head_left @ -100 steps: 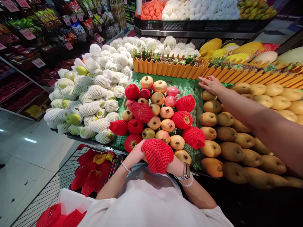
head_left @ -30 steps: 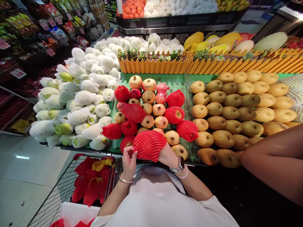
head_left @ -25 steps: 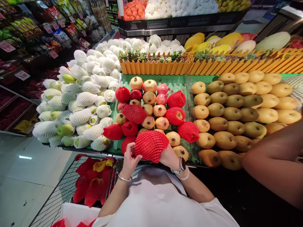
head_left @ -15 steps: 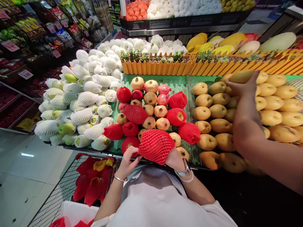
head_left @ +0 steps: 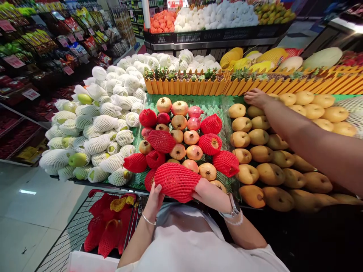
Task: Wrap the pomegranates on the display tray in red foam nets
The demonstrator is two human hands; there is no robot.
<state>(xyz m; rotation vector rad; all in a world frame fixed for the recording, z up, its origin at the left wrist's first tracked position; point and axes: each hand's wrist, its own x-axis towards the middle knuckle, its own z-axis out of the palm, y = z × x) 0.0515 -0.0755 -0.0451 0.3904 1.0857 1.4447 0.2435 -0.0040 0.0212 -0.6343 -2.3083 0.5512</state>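
Note:
A red foam net sleeve (head_left: 177,182) bulges between my hands over the front edge of the display. My left hand (head_left: 155,198) is closed on its left end, thumb against the mesh. Into the right-hand opening reaches my right hand (head_left: 202,189); its fingers are hidden inside, and I cannot see whether they hold a fruit there. Behind the sleeve lie bare pomegranates (head_left: 194,153) in rows on green matting (head_left: 208,101). Several pomegranates there wear red nets, like this netted one (head_left: 210,143) at the right.
White-netted fruit (head_left: 98,144) is heaped at left. On the right, another person's arm (head_left: 295,119) reaches over brown pears (head_left: 261,153), hand near the back. A wire cart (head_left: 61,238) with red nets (head_left: 109,230) stands front left. An orange picket planter (head_left: 184,87) borders the back.
The red net sleeve and both my hands have shifted slightly, and my right hand sits deeper in it. The other person's hand has moved left and down, without the pear it held.

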